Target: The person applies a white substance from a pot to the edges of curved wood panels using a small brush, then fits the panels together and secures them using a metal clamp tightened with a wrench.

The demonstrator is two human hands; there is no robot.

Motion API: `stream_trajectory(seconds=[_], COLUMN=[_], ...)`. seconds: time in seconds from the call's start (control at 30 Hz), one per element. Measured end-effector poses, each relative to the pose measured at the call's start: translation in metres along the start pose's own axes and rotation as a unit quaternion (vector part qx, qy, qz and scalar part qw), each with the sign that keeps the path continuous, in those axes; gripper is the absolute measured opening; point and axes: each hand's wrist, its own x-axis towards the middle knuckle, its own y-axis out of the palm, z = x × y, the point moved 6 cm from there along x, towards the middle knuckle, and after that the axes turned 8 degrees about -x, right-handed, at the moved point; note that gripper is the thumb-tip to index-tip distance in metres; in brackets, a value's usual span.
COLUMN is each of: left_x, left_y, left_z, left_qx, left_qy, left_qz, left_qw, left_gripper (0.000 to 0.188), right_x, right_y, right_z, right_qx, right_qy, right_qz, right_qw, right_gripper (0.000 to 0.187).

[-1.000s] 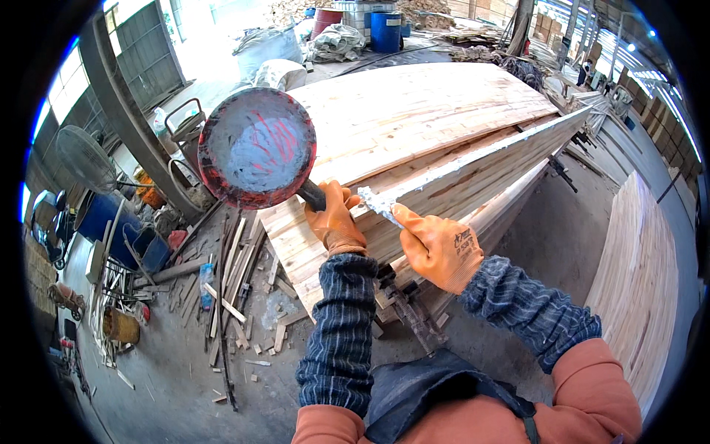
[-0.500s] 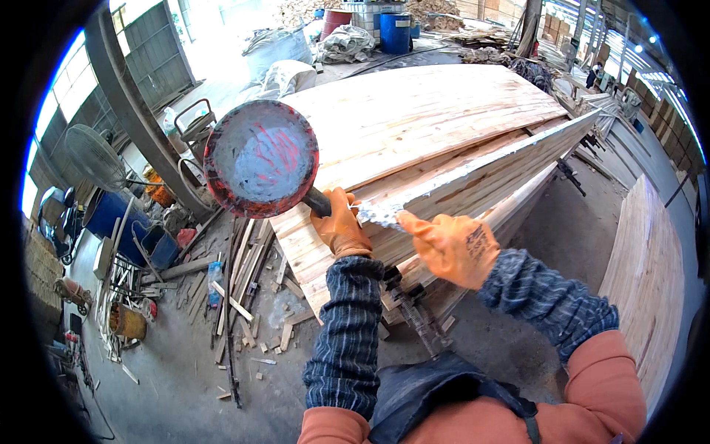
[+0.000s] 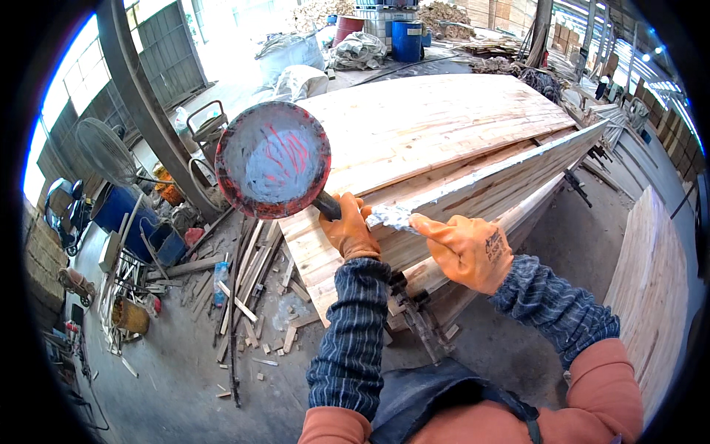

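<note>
My left hand (image 3: 349,231), in an orange glove, grips the handle of a round red pan of grey filler (image 3: 272,160) above the stacked wooden boards (image 3: 444,140). My right hand (image 3: 467,249) closes around a filler-smeared metal scraper (image 3: 390,217) resting against the stack's edge.

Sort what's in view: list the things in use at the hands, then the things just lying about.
In use: pan in left hand; scraper in right hand; board stack; clamp.

Lying about: wood scraps, fan, blue drum, sacks, bottle.
</note>
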Motion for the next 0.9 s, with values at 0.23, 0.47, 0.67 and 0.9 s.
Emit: stream_trajectory(seconds=[0.23, 0.47, 0.67, 0.9], left_x=[0.000, -0.001, -0.005, -0.003], left_y=[-0.003, -0.001, 0.000, 0.004], left_z=[0.001, -0.001, -0.008, -0.004], left_qx=[-0.021, 0.013, 0.019, 0.006], left_qy=[-0.001, -0.012, -0.007, 0.000], left_qz=[0.019, 0.004, 0.010, 0.002], left_qw=[1.000, 1.000, 1.000, 1.000], left_gripper=[0.046, 0.048, 0.043, 0.036], right_x=[0.003, -0.004, 0.009, 0.022], right_y=[0.017, -0.002, -0.016, 0.014], right_z=[0.001, -0.029, -0.011, -0.034], right_qx=[0.010, 0.023, 0.097, 0.197], right_qy=[-0.037, -0.001, 0.046, 0.165], right_qz=[0.089, 0.078, 0.010, 0.074], right_qw=[0.995, 0.997, 0.994, 0.964], right_gripper=[0.045, 0.040, 0.033, 0.032])
